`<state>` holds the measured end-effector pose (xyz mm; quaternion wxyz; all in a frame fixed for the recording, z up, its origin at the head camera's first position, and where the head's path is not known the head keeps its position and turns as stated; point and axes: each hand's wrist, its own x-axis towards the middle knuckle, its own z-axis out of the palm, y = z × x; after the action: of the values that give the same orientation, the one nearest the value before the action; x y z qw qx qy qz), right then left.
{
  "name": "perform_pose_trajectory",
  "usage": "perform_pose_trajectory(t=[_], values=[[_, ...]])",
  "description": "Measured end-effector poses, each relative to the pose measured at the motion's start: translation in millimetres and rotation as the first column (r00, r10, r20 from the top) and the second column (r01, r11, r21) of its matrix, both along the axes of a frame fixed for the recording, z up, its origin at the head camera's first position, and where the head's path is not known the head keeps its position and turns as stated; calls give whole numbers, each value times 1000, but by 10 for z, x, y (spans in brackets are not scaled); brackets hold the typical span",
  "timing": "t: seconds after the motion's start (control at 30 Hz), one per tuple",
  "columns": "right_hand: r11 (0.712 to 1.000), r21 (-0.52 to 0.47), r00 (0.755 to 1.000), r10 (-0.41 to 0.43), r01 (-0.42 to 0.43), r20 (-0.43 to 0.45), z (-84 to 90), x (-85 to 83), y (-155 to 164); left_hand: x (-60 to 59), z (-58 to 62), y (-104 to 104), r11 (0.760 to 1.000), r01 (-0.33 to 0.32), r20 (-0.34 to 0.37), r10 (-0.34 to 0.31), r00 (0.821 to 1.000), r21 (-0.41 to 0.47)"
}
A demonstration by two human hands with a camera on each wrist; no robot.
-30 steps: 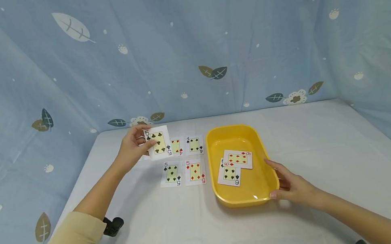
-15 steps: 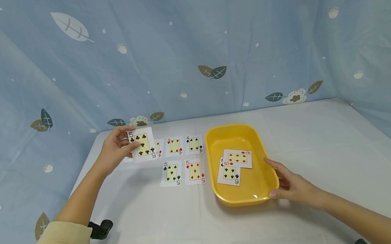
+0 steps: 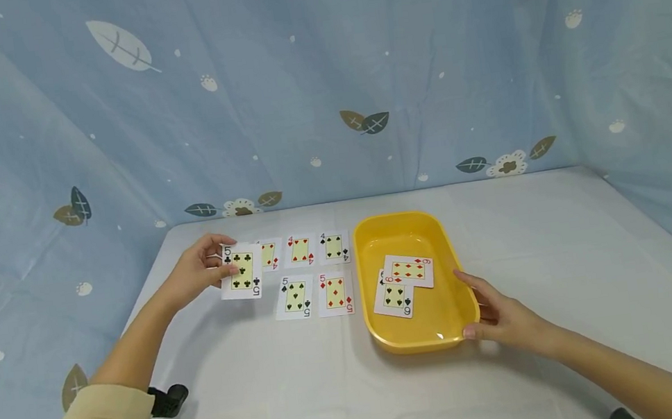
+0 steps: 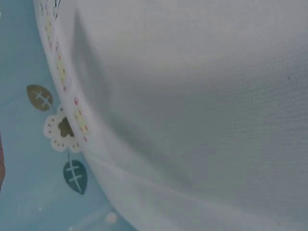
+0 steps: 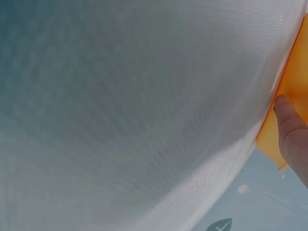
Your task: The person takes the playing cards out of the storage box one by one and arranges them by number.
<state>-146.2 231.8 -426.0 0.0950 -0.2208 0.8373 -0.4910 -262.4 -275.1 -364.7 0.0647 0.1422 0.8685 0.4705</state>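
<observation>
The left hand (image 3: 196, 274) pinches the five of clubs (image 3: 241, 271) just left of the card rows; the right hand (image 3: 503, 318), fingers relaxed, touches the tray (image 3: 442, 252) rim.

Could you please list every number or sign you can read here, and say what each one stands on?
"5" with clubs: card pinched in the left hand.
"5" with spades: table card.
"5" with diamonds: table card.
"4" with hearts: back-row card.
"4" with spades: back-row card.
"6" with spades: card in the yellow tray.
Partly hidden back-row card and the tray's diamond card: index unclear.
</observation>
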Motion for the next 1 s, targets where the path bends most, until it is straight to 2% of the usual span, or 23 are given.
perform_pose_trajectory(t=[0.33,0.63,0.83,1.0], values=[[1000,-3,1000,-1,1,11,-25,-16,-4,-24,-159,-16,994,-9,24,12,1000,-113],[1000,-16,1000,-2,3,18,-13,-3,-3,-7,-279,5,992,2,107,11,994,-123],[1000,-6,1000,-3,3,11,-15,-6,-4,-37,-355,11,992,38,167,-18,986,-116],[1000,-15,1000,1,-1,8,-18,-12,-5,-81,-398,21,989,46,184,-19,983,-143]])
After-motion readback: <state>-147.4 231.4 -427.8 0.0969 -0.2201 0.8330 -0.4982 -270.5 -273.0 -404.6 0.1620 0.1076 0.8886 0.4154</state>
